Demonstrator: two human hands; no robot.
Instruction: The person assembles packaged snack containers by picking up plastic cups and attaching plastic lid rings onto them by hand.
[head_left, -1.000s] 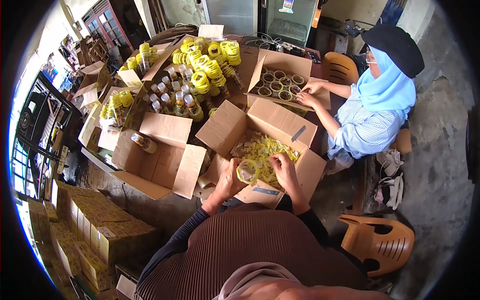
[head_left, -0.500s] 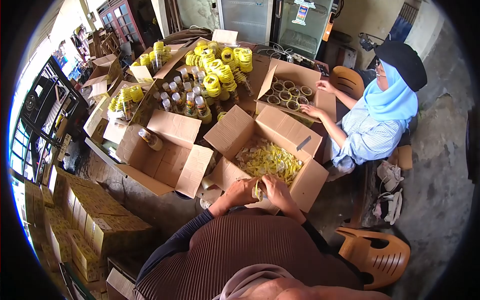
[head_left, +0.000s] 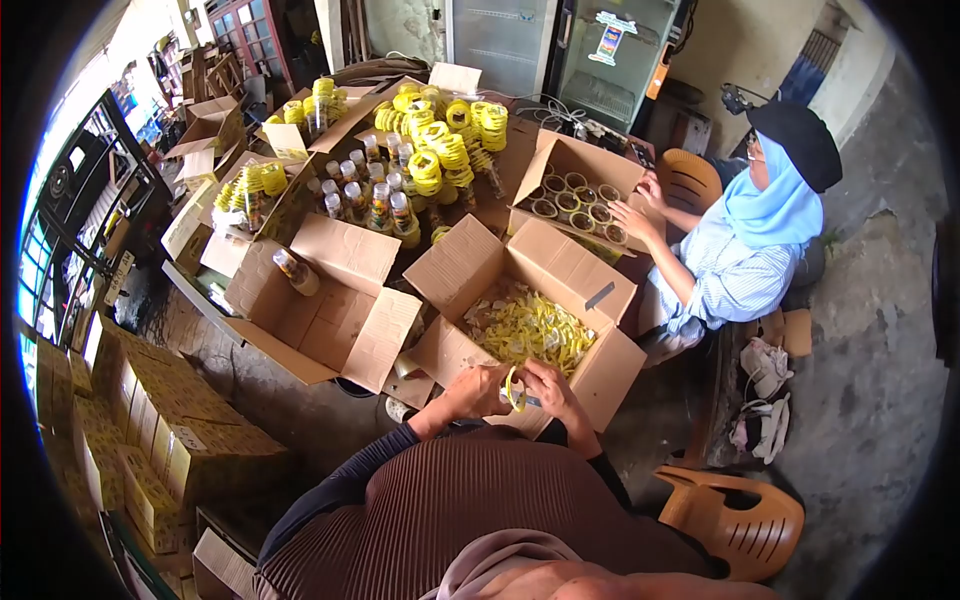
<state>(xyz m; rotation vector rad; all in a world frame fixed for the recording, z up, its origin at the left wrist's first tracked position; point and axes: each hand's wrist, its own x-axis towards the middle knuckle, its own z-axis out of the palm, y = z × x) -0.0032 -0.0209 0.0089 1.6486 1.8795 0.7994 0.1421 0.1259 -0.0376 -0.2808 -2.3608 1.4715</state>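
Just over the near flap of a cardboard box [head_left: 463,352], my left hand [head_left: 472,391] is closed on a thin yellow ring [head_left: 516,388]. My right hand [head_left: 556,389] is closed at the ring's other side, its fingers curled beside it. Under those fingers a small grey flat piece [head_left: 533,401] shows; I cannot tell what it is. Yellow strips and whitish scraps [head_left: 535,328] cover the bottom of the box below my hands.
To the left, another open box [head_left: 330,335] holds one bottle [head_left: 297,272]. Behind stand several capped bottles [head_left: 380,205] and stacked yellow rings [head_left: 440,150]. At right a person [head_left: 750,240] reaches into a box of round jars [head_left: 570,200]. An orange chair [head_left: 740,515] is nearby.
The yellow ring has turned and its round opening shows more now. My hands stay together around it. The person's hands have shifted at the jar box, and the whole view has moved slightly.
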